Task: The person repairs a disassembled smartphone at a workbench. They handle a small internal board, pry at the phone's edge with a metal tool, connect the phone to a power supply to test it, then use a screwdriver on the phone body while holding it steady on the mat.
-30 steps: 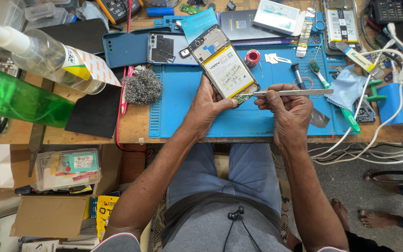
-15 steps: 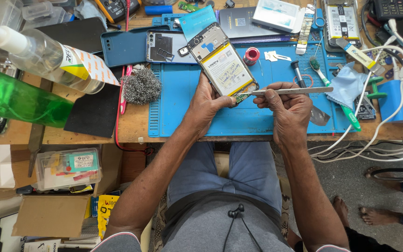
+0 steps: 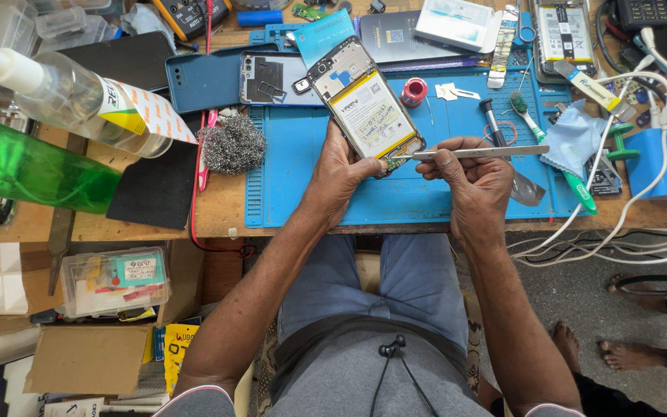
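My left hand point(image 3: 339, 170) holds an opened phone point(image 3: 366, 106) by its lower end, tilted over the blue work mat point(image 3: 441, 193); the yellow-white battery faces up. My right hand point(image 3: 476, 176) grips metal tweezers point(image 3: 480, 153) lying level, their tip touching the phone's bottom edge near a small green board. Both hands rest just above the mat's front part.
A steel wool ball point(image 3: 231, 144), a blue back cover point(image 3: 208, 77), a red tape roll point(image 3: 413, 91), a green-handled brush point(image 3: 557, 154) and white cables point(image 3: 619, 224) lie around. A clear pump bottle point(image 3: 63, 96) and a green bottle point(image 3: 32, 166) lean in at left. Someone's bare feet point(image 3: 627, 359) stand at right.
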The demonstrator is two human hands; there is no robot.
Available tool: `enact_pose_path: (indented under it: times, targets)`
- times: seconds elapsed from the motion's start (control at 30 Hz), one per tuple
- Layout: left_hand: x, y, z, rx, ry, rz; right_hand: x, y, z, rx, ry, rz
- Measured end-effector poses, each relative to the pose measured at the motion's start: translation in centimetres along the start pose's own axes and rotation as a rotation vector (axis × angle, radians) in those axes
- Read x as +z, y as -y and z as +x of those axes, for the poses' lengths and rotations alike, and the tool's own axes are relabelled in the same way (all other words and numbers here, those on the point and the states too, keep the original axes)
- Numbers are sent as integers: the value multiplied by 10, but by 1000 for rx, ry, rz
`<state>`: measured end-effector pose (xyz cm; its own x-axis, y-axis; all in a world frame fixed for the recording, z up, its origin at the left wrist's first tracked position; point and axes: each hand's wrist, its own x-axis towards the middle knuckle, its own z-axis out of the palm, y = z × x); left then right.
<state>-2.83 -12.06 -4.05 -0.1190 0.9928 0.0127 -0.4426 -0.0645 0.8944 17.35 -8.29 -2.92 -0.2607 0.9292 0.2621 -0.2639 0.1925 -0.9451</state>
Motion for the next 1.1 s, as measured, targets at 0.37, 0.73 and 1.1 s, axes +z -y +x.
enact_pose_path:
  times: [0.37,0.73,1.1]
  targets:
    - [3,-1,3,8,7,3,-4,-2,0,-18,-4,-2]
    - [3,-1,1,-10,22,-4,1,5,-1,13,-11,-49]
    - [2,-1,1,-12,18,-9,3,8,-1,26,-18,-33]
